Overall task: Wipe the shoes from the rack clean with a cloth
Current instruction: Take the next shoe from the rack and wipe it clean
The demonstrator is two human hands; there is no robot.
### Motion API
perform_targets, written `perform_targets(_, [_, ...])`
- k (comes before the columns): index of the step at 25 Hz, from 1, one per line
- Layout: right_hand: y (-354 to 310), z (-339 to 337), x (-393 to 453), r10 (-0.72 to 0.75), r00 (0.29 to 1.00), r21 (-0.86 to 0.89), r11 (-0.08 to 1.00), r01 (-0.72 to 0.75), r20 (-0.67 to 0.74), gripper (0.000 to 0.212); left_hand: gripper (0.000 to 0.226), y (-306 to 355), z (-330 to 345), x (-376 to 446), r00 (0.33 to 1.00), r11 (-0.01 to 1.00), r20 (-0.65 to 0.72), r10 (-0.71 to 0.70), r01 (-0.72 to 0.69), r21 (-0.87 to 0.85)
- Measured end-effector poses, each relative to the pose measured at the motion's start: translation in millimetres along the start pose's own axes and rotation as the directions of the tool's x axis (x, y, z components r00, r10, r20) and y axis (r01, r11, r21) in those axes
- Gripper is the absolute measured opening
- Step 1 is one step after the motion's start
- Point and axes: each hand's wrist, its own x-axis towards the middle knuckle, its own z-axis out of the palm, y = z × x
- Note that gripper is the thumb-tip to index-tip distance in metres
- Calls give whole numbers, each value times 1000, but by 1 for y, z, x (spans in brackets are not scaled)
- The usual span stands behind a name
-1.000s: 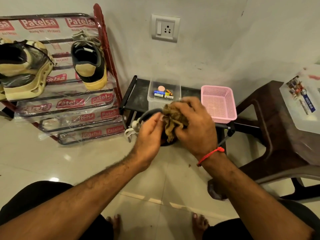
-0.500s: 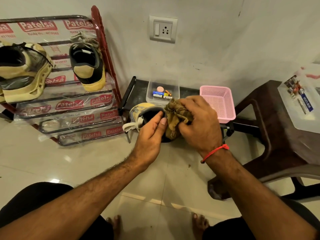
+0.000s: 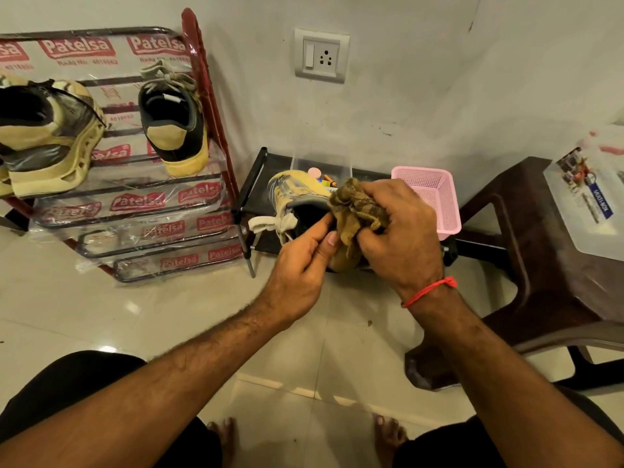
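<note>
Head view, near field: person seated, both forearms reaching forward over a pale tiled floor. Left hand has its fingers curled round the heel collar of a tan-and-yellow sneaker with a dark lining, thumb pinching the rim. Right hand bunches a crumpled olive-brown cloth in curled fingers and presses it on the shoe's opening; a red thread band circles that wrist. Shoe is held in the air in front of a low black shelf.

Judgement: shoe looks light, upper soft, sole stiffer; collar or heel is the firm hold. Loose whitish lace ends could snag. Cloth is limp.

Farther left: red metal rack wrapped in clear plastic, printed "Patelsa" repeatedly, carrying two more tan sneakers. Far right: clear box on a brown chair; its label is not readable.
</note>
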Motion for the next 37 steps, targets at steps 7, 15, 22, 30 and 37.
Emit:
perform_targets(7, [-8,14,-26,-106,992,19,994,105,74,39,36,10,-19,12,963,944,-115,-244,209,-253])
perform_targets(15, [-6,12,-18,-61,998,-14,998,62,17,40,43,12,-11,8,980,965,-64,-186,170,-200])
perform_targets(22, [-6,24,-31,-118,990,-80,989,124,80,41,37,17,-19,18,914,858,-169,-369,266,-440])
perform_targets(30, [1,31,-26,-147,989,-4,989,147,-10,44,44,35,-32,19,877,715,92,-471,440,-543])
perform_targets(37, [8,24,-9,-92,995,128,987,95,-25,55,28,25,-12,7,982,948,3,-191,184,261])
